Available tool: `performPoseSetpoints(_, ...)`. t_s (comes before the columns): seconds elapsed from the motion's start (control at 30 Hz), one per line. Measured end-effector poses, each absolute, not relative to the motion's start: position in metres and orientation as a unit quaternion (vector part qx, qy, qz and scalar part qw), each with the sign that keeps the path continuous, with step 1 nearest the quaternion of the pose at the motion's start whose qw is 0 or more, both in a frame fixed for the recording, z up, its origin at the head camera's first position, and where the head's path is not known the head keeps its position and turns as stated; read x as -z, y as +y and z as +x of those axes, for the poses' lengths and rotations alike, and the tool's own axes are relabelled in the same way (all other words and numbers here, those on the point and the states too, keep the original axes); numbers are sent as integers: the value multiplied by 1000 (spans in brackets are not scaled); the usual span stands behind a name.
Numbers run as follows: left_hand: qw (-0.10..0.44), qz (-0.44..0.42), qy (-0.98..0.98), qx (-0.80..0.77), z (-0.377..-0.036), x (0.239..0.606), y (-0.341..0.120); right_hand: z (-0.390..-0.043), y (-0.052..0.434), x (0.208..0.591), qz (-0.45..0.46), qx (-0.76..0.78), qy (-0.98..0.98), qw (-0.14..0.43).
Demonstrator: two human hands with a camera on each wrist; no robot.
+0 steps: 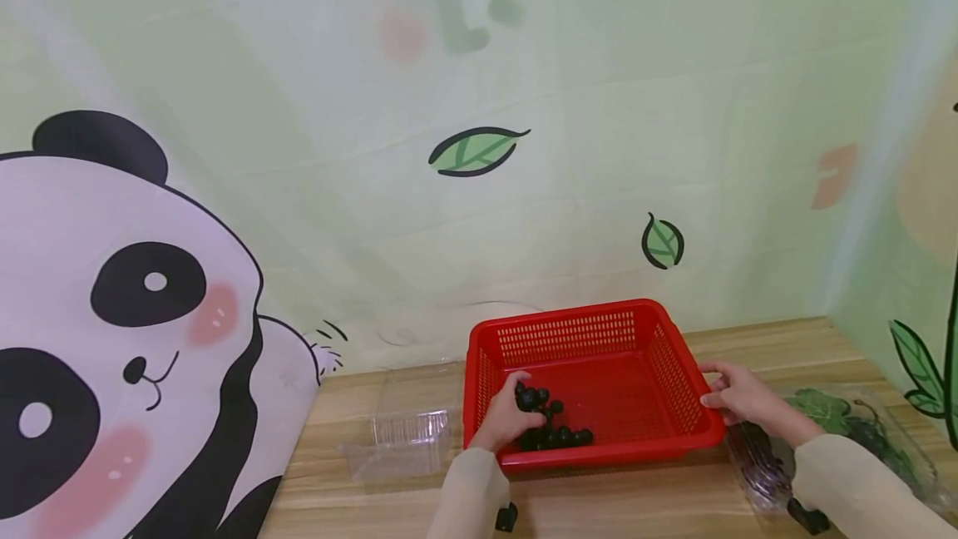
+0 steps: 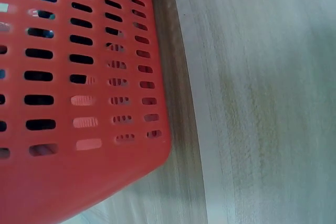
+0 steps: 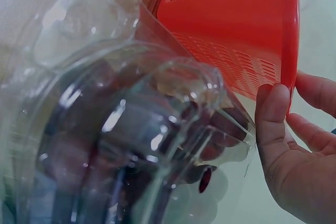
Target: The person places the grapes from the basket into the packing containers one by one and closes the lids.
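Observation:
A red plastic basket (image 1: 599,456) with slotted walls stands on the wooden table. Inside its left part lies a bunch of dark grapes (image 1: 565,437). My left hand (image 1: 509,416) reaches over the left wall, thumb and fingers around some of the grapes. The left wrist view shows the basket wall (image 2: 63,171) from outside, with dark shapes behind the slots. My right hand (image 1: 748,396) grips the basket's right rim. In the right wrist view, the thumb and fingers of the right hand (image 3: 299,166) pinch that rim (image 3: 290,40).
A clear plastic box (image 1: 763,472) with dark fruit and green leaves (image 1: 819,410) sits beneath the right forearm, beside the basket. An open, clear plastic container (image 1: 404,447) stands left of the basket. A printed wall cloth (image 1: 584,215) hangs behind the table.

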State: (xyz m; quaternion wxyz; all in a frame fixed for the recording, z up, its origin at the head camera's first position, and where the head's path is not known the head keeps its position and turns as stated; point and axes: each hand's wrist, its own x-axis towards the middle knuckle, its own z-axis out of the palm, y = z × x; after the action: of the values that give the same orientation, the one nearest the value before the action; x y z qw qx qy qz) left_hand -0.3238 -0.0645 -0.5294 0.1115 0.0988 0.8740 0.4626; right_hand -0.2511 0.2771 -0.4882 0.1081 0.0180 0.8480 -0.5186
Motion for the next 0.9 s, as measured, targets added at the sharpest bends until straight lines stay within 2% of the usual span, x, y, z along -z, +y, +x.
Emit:
performPoseSetpoints(0.6,87,76,848,-517,-327,520,-71,-253,278,491,21,514,850,113)
performPoseSetpoints(0.9,75,67,842,-530,-330,504,-75,-253,277,491,17,520,847,109)
